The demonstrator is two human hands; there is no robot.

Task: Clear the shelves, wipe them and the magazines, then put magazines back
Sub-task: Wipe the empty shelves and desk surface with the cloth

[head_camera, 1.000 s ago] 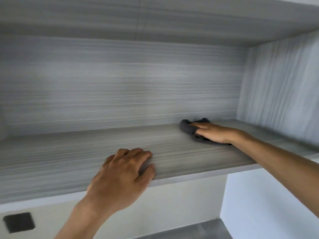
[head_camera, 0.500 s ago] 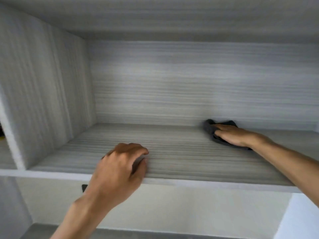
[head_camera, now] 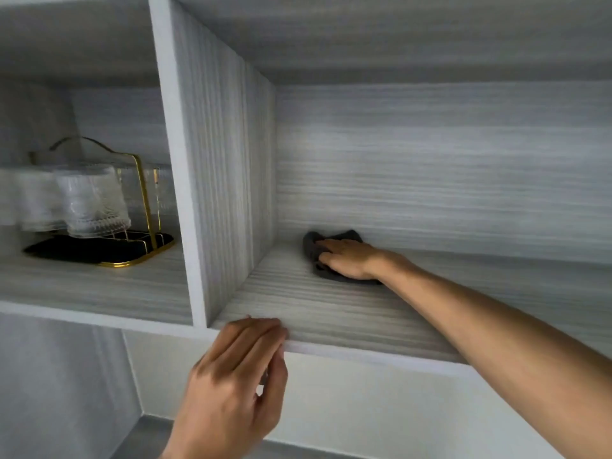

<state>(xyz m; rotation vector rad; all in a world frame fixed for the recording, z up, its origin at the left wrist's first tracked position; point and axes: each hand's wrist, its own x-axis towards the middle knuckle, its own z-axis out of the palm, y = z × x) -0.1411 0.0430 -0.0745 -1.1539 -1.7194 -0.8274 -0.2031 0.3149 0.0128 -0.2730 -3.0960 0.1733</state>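
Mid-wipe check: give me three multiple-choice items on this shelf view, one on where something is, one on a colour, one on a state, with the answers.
1. Where does the cloth lie?
A. on the shelf, near the divider panel
B. in the compartment with the glasses
C. hanging off the shelf's front edge

2. What colour is the cloth?
A. white
B. dark grey
C. yellow

3. What is the left hand doing?
A. gripping a magazine
B. pressing the cloth
C. fingertips resting on the shelf's front edge

Answers:
1 A, it sits at the back of the right compartment, just right of the divider.
2 B, it shows dark grey under the right hand.
3 C, it holds nothing and its fingertips meet the edge.
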